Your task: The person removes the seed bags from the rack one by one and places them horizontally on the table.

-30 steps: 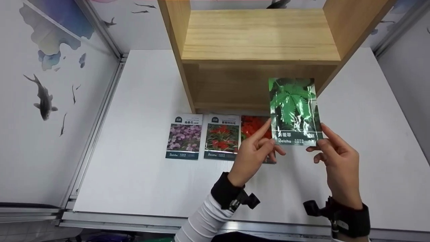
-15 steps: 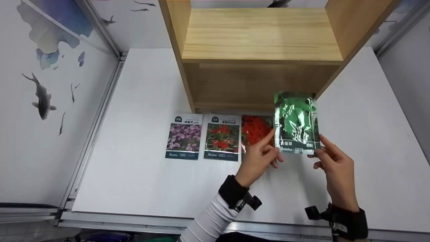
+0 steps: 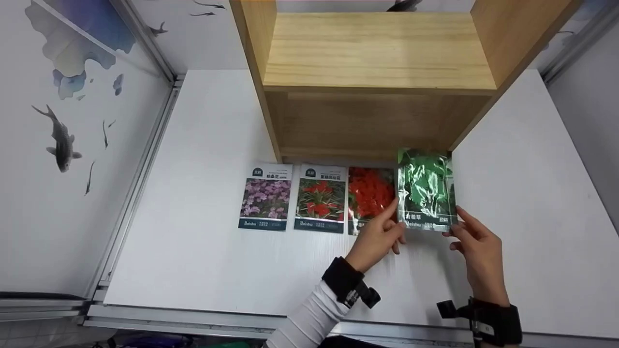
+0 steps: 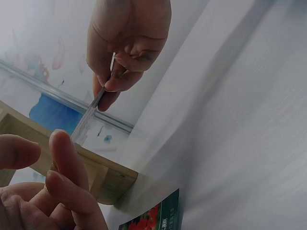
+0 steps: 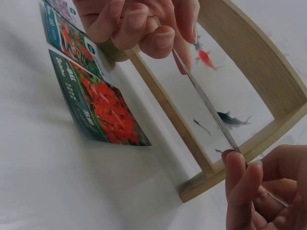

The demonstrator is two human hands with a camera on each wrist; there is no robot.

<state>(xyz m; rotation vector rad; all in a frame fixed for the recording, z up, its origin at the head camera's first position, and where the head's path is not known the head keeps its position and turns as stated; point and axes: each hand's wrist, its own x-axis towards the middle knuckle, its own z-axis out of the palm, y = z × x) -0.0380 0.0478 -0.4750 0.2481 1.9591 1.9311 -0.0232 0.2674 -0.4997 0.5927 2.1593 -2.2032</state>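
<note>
A green-leaf seed packet [image 3: 425,186] is held in the air before the right front of the wooden shelf, its glossy picture side showing in the head view. At its lower left edge, my left hand [image 3: 378,240] pinches it, the index finger along the side. My right hand [image 3: 483,258] pinches the lower right corner between thumb and fingers. Both wrist views show the packet [image 5: 208,103] edge-on, above the table. Three more seed packets lie in a row: a purple-flower one [image 3: 265,198], a red-and-green one [image 3: 319,198], and a red-flower one [image 3: 370,193], partly covered by my left hand.
A wooden shelf unit [image 3: 379,53] stands at the back of the white table [image 3: 193,261], the row of packets along its front. Panels with painted fish [image 3: 63,140] border the table. A metal rail [image 3: 217,314] runs along the front edge.
Both hands have lowered the green-leaf packet toward the table, its top dropping in the head view. The left hand has shifted slightly right, uncovering more of the red-flower packet.
</note>
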